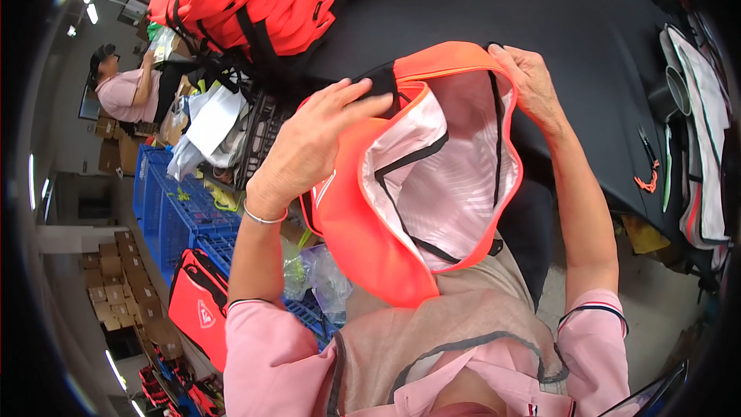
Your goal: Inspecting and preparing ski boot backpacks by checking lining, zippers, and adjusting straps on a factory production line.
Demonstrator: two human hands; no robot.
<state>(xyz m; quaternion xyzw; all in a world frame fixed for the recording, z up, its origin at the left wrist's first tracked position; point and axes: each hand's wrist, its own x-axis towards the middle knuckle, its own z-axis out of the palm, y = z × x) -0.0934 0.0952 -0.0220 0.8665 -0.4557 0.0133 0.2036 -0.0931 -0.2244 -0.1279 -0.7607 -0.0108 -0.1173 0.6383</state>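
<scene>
An orange-red fabric bag (378,255) lies over my lap against the table edge, its mouth wide apart and facing me. Inside it shows a pale pinkish-white lining (459,177) with black binding along the seams. My right hand (532,89) pinches the bag's rim at the upper right corner. At the upper left, my left hand (312,139) rests with fingers stretched out over the bag's outer side and a black panel (380,86). The left fingertips are slightly blurred. Part of the bag's outer side is hidden under that hand.
On the black-covered table (556,0) sits a pile of orange-red bags (231,0). Orange-handled snips (647,170) and layered fabric pieces (706,139) lie at the right. Blue crates (166,216) and another orange bag (202,301) stand left. A person (127,93) sits beyond.
</scene>
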